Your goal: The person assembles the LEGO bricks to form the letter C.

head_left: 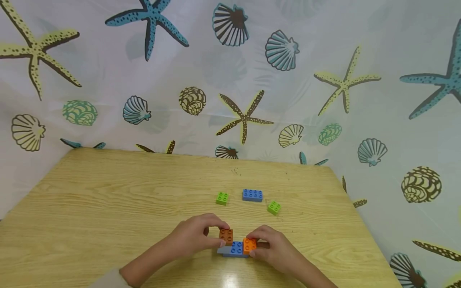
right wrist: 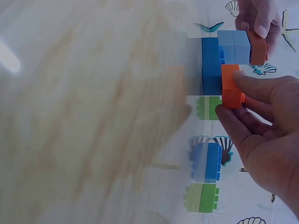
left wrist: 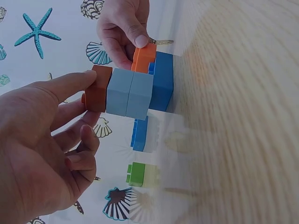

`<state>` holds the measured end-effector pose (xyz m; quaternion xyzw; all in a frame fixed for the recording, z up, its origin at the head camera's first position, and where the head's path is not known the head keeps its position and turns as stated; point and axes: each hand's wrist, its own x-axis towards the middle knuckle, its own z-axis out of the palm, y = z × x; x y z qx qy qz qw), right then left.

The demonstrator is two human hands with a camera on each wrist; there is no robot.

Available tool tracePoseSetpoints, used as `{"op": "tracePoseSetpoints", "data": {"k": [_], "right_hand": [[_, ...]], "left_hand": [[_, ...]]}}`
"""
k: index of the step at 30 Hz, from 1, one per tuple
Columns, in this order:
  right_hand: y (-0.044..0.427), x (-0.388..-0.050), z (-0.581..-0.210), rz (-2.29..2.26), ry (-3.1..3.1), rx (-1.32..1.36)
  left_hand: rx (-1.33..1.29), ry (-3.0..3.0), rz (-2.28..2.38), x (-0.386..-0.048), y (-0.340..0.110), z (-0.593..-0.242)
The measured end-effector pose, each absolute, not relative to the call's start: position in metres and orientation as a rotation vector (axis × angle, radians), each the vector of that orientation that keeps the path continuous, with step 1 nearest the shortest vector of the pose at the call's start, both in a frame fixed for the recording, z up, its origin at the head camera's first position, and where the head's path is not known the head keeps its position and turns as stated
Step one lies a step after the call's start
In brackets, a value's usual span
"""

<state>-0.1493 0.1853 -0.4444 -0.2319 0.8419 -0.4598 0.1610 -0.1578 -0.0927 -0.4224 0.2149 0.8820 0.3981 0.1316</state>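
A long blue brick (head_left: 236, 249) lies on the wooden table between the hands, studs up. On its left end stands a column of two light blue bricks (left wrist: 130, 93), topped by a brown brick (head_left: 226, 236). My left hand (head_left: 196, 236) pinches that brown brick between thumb and fingers. The right hand (head_left: 275, 248) pinches an orange brick (right wrist: 231, 86) at the blue brick's right end. Bare studs show between the column and the orange brick. Whether the brown and orange bricks are fully pressed down, I cannot tell.
Behind the hands, a green brick (head_left: 222, 199), another long blue brick (head_left: 252, 195) and a second green brick (head_left: 274, 207) lie apart on the table (head_left: 126, 192). A curtain (head_left: 201, 72) printed with shells and starfish hangs beyond the table's far and side edges.
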Motion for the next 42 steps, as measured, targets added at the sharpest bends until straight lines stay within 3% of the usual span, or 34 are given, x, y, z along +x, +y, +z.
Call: {"op": "tracePoseSetpoints", "data": {"k": [31,42], "right_hand": [[0.186,-0.149,-0.446,-1.318,2.410,-0.696],[0.186,-0.149,-0.445,-1.323,2.417,-0.686]], "left_hand": [[0.606,2.553,1.162,-0.158,-0.093,-0.424],[0.517,2.513,1.379,-0.195,-0.103,-0.434]]}}
